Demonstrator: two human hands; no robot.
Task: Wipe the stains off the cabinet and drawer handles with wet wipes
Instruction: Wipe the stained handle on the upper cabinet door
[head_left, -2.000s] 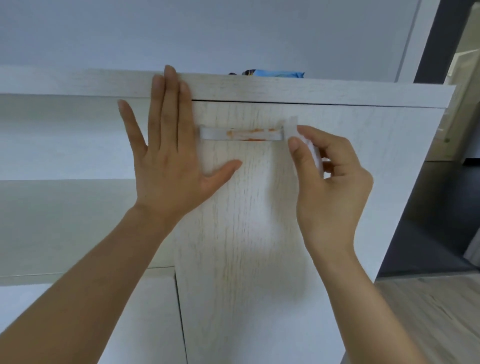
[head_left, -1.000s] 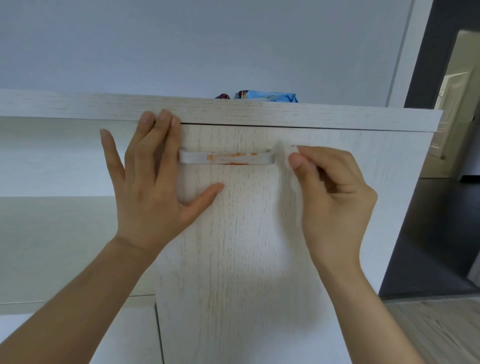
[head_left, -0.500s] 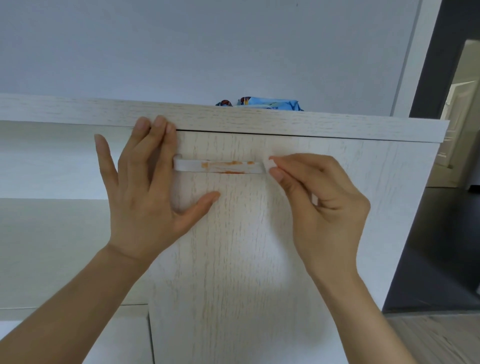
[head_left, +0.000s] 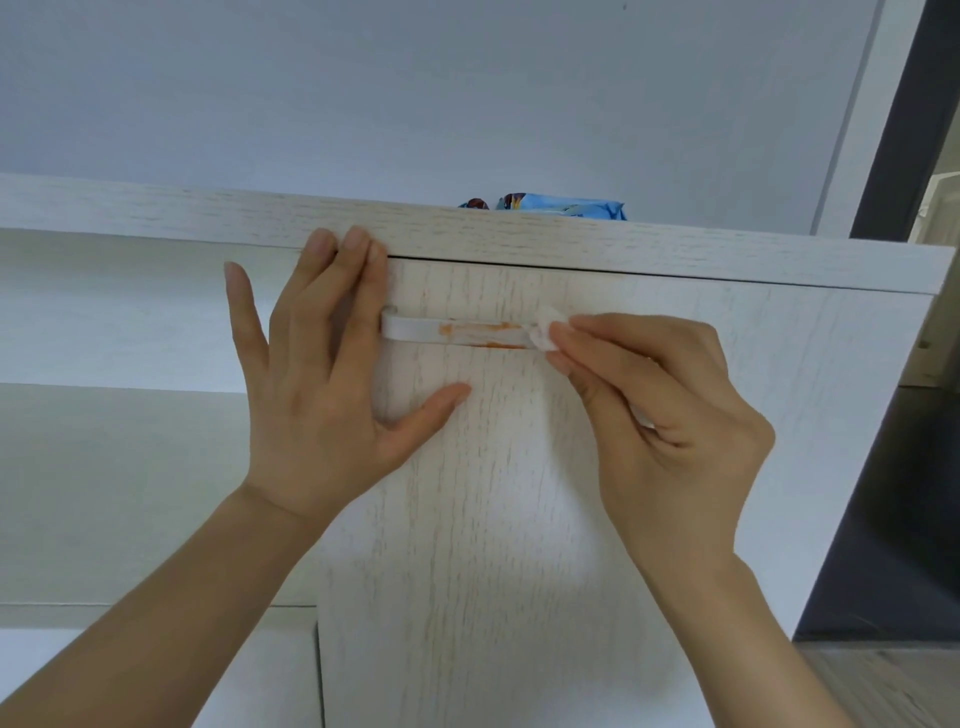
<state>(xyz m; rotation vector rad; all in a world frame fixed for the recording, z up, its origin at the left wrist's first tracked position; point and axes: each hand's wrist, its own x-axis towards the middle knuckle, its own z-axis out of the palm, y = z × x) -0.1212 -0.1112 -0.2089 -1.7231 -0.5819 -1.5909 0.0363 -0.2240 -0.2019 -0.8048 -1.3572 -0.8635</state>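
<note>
A white handle (head_left: 457, 333) is seen just above the centre of the frame, mounted level on the upper part of a pale wood-grain door (head_left: 493, 519). Orange stains (head_left: 480, 328) are smeared along its right half and lower edge. A folded white wipe (head_left: 543, 335) is pressed against the handle's right end, pinched between the thumb and fingertips of the right hand (head_left: 660, 415), whose fingers are curled round it; most of the wipe is hidden inside the hand. The left hand (head_left: 322, 374) is laid flat and spread on the door at the left of the handle, nothing being grasped: its fingers are straight, the tips reaching the gap under the cabinet's top board (head_left: 467, 236), the index finger touching the handle's left end and the thumb stretched out below the handle. A blue packet (head_left: 561, 207) is partly visible above the top board, upper centre-right. A plain wall (head_left: 415, 93) fills the upper frame, and a dark doorway (head_left: 909, 156) is seen at the right edge. Open shelves (head_left: 104, 384) lie at the left.
</note>
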